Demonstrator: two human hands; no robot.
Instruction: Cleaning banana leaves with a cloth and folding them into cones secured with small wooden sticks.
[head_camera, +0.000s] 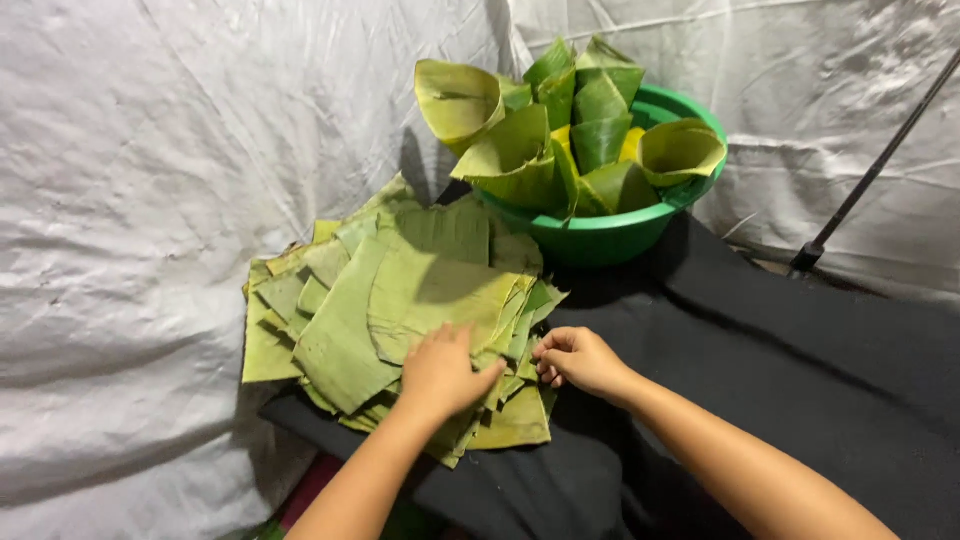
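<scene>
A loose pile of flat cut green leaf pieces (390, 300) lies on a black cloth (780, 360). My left hand (440, 372) rests flat on the pile's near right part, fingers spread on a leaf. My right hand (575, 360) is curled at the pile's right edge, fingertips pinching the edges of the leaf pieces there. Behind the pile stands a green plastic bowl (610, 235) filled with several leaves rolled into cones (560, 130).
White plastic sheeting (150, 200) covers the surface and backdrop to the left and behind. A thin black pole (870, 175) slants down at the right to a foot near the cloth's far edge. The cloth extends bare to the right.
</scene>
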